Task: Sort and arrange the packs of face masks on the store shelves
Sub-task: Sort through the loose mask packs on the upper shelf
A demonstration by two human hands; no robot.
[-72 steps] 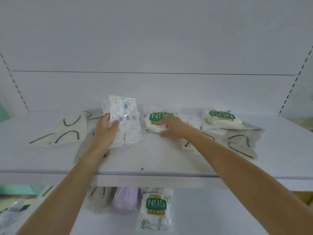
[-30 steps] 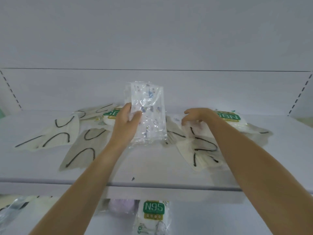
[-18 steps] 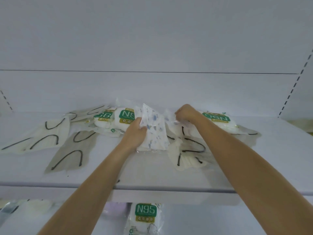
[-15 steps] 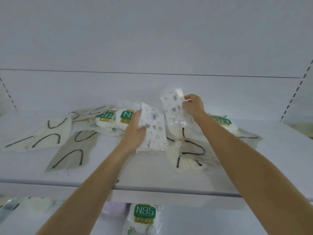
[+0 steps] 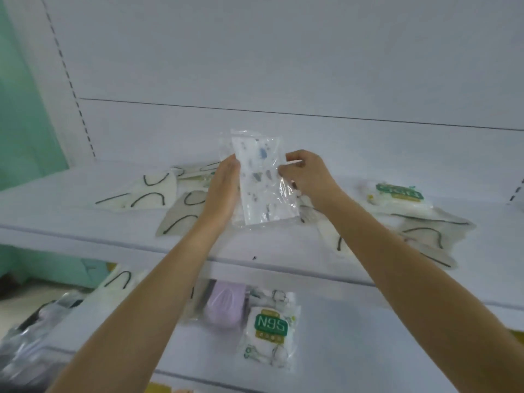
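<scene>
Gripping the printed packs [image 5: 262, 194] with curled fingers [image 5: 295, 163] of right hand [image 5: 307, 178] and left hand [image 5: 224, 194] — square edges together, then lay flat on shelf [image 5: 85, 222].

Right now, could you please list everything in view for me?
patterned mask packs: apparently two overlapped, clear with blue print, held upright over upper shelf
black-looped cream packs: several, upper shelf both ends, one on lower shelf
N95 packs: two, white with green labels, upper shelf right, lower shelf
lilac pack: one, lower shelf, beside N95
green wall: one, far left
left hand: grips patterned packs' left edge
right hand: pinches their right edge
</scene>
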